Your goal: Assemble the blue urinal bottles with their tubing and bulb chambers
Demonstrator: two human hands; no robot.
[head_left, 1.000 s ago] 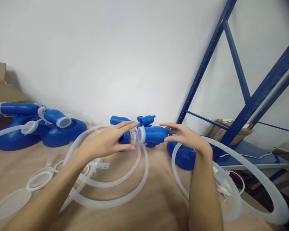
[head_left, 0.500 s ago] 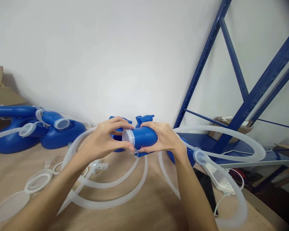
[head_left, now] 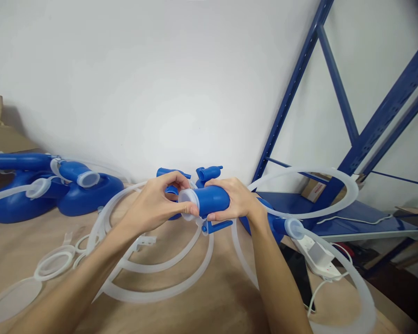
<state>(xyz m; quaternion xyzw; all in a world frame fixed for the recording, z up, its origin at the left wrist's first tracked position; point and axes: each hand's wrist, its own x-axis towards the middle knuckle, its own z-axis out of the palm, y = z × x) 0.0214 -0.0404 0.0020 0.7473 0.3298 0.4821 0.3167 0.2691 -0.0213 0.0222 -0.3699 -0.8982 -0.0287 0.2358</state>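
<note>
In front of me, my right hand (head_left: 237, 199) is wrapped round a blue plastic tube-shaped neck (head_left: 214, 200), held level. The fingers and thumb of my left hand (head_left: 163, 198) pinch the translucent cap (head_left: 188, 203) on its left end. A small blue lever-like piece (head_left: 220, 227) hangs just under the neck. Behind my hands stand other blue plastic spouts (head_left: 209, 173), partly covered by my fingers. Beside my right forearm lies another blue part whose translucent collar (head_left: 294, 228) joins a clear hose (head_left: 348, 264).
Several blue jugs (head_left: 90, 195) with capped necks stand at the left. Translucent hose loops (head_left: 160, 295) and round clear lids (head_left: 14, 299) lie on the wooden table (head_left: 230, 311). At the right are a white power strip (head_left: 320, 260), a black phone-like slab (head_left: 297, 269) and a blue metal rack (head_left: 292, 93).
The capped neck has shifted slightly right in my hands, and the lever-like piece below it shows more fully. At the right, the upper hose loop has swung up and left.
</note>
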